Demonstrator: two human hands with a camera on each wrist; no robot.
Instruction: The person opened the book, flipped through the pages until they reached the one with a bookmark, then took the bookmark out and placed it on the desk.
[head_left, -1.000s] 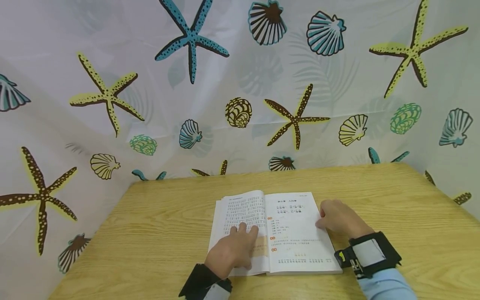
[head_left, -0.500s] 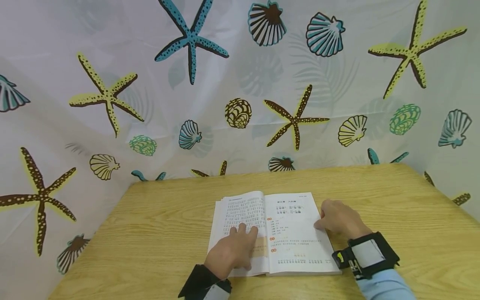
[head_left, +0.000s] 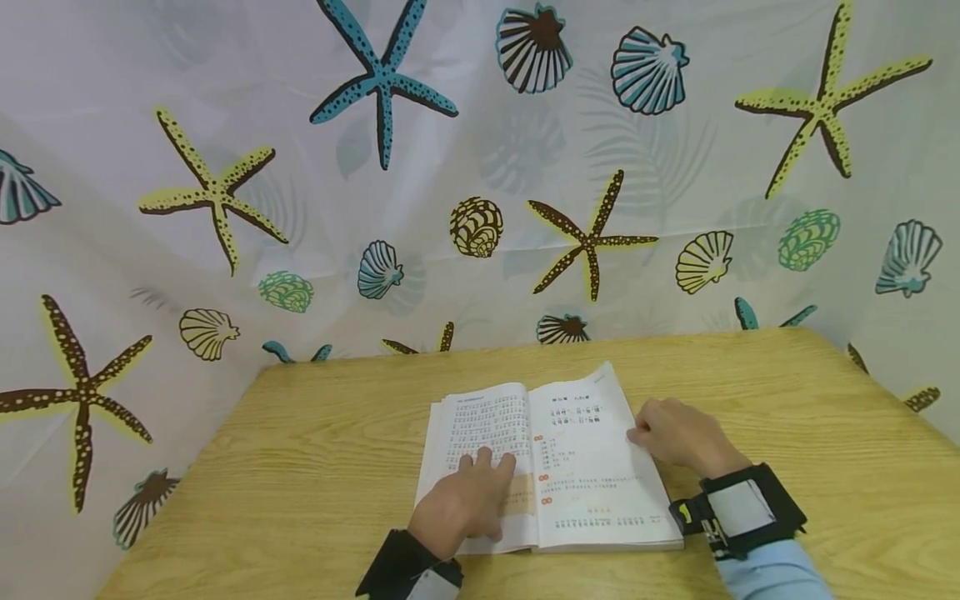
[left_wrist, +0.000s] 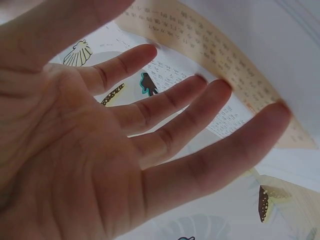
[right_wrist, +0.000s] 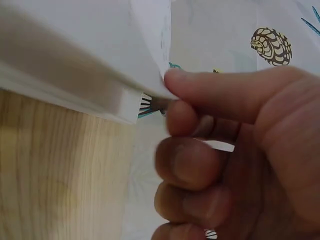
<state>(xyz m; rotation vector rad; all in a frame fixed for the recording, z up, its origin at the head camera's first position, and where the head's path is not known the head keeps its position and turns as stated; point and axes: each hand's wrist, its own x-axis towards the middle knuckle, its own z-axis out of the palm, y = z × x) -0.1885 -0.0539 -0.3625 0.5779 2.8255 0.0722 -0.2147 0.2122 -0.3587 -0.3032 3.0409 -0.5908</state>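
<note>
An open book [head_left: 592, 500] with printed pages lies on the wooden table in the head view. My left hand [head_left: 467, 500] rests on its left page with fingers spread and straight; in the left wrist view the fingertips of that hand [left_wrist: 150, 135] meet the page near a tan printed band. At the right edge of the book, my right hand [head_left: 686, 433] pinches the edge of the right-hand page [right_wrist: 145, 35] between thumb and index finger. That page bows, and its top corner stands raised. The other right fingers are curled under, as the right wrist view shows.
The wooden table [head_left: 322, 450] extends to both sides of the book. Behind it and along the sides hangs a white cloth [head_left: 420, 200] printed with starfish and shells. Each wrist wears a black strap [head_left: 780, 500].
The right-hand page has lifted: its top corner now rises and the sheet bows, where it lay flat before. My right hand has barely moved, and my left hand stays in place.
</note>
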